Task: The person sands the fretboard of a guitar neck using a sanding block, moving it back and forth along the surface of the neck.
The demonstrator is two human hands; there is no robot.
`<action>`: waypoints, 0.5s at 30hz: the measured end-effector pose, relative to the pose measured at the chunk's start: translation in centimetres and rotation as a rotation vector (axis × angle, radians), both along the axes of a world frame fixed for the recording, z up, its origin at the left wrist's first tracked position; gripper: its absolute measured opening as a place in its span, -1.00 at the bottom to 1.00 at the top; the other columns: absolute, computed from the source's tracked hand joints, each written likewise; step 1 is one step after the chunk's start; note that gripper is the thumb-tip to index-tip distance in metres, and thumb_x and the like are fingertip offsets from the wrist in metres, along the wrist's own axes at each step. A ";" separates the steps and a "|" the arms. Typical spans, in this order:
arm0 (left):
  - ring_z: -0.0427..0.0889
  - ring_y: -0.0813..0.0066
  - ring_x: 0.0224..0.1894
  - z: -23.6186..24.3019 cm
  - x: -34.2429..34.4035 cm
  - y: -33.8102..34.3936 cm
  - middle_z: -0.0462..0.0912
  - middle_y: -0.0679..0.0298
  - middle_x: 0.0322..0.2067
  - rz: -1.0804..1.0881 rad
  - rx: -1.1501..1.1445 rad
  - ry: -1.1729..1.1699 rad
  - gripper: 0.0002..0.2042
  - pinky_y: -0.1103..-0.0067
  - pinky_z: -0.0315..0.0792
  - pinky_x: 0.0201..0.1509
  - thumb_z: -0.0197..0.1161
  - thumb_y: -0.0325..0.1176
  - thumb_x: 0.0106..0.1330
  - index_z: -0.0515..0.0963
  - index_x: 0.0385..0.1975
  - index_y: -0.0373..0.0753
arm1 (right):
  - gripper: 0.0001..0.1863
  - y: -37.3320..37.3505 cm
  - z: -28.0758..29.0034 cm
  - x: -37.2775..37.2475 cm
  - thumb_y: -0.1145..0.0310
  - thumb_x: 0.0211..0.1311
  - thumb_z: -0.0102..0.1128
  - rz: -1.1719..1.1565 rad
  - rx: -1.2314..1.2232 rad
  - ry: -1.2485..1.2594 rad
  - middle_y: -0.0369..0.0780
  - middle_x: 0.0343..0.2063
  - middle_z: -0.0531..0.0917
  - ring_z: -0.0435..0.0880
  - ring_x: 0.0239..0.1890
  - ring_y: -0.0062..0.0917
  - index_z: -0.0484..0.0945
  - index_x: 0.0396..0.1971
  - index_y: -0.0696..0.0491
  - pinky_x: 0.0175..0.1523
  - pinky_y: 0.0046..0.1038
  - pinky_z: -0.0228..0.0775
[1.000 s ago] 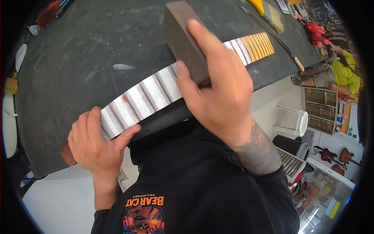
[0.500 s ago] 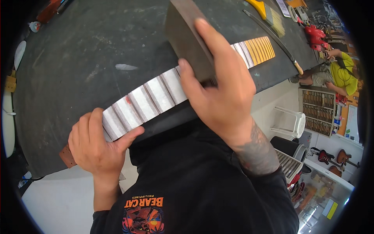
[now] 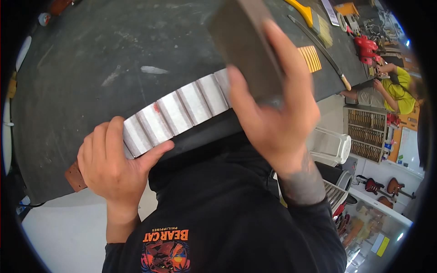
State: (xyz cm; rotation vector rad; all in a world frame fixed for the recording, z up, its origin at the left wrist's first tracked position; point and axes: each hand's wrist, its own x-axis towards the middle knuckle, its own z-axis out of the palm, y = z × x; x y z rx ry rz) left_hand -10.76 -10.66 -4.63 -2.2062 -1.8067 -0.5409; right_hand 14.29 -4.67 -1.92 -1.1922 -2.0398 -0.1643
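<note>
A long curved guitar neck (image 3: 184, 107) lies along the front of the dark bench (image 3: 73, 91), its fretboard covered in silver strips between dark frets, with narrow yellow strips (image 3: 310, 59) at the right end and a brown headstock (image 3: 74, 177) at the left. My left hand (image 3: 111, 166) grips the neck near that left end, fingers over its far edge and thumb along the near side. My right hand (image 3: 277, 123) is wrapped round a large dark grey block (image 3: 243, 45), slightly blurred, over the right part of the neck, hiding some of it; whether block and frets touch I cannot tell.
A yellow-handled brush (image 3: 322, 32), a long file (image 3: 318, 45) and a red vise (image 3: 366, 48) sit at the bench's right. Past the bench edge are a person (image 3: 391, 95) in a yellow shirt, a white chair (image 3: 334, 145), a tool rack (image 3: 364, 132) and hanging guitars (image 3: 382, 186).
My right hand and the block have moved rightward along the neck, covering more of the yellow strips. My left hand keeps its grip with only a slight shift.
</note>
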 end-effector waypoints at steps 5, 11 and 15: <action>0.65 0.17 -0.23 0.3 0.4 0.0 0.67 0.21 -0.27 -0.015 -0.016 -0.033 -0.21 0.35 0.45 -0.17 0.38 0.45 0.04 0.63 -0.12 -0.29 | -0.21 -8.3 -1.4 1.2 0.65 -0.10 0.60 -0.044 0.001 0.070 -0.02 -0.14 0.76 0.69 -0.38 -0.31 0.52 0.25 0.32 -0.30 -0.36 0.50; 0.63 0.23 -0.29 0.0 0.3 0.4 0.65 0.27 -0.33 -0.022 0.032 -0.009 -0.21 0.38 0.45 -0.20 0.36 0.48 0.02 0.64 -0.17 -0.26 | -0.24 -3.5 -1.1 -1.0 0.61 0.00 0.58 -0.032 0.015 0.029 -0.03 -0.01 0.75 0.72 -0.17 -0.30 0.52 0.29 0.28 -0.08 -0.37 0.54; 0.61 0.29 -0.34 0.0 0.0 0.4 0.63 0.31 -0.38 -0.008 0.060 0.011 -0.21 0.42 0.44 -0.22 0.32 0.52 0.03 0.65 -0.22 -0.24 | -0.28 0.4 -0.2 -2.8 0.60 0.06 0.56 -0.039 -0.065 -0.016 -0.04 0.07 0.74 0.75 -0.05 -0.27 0.51 0.29 0.26 0.05 -0.37 0.55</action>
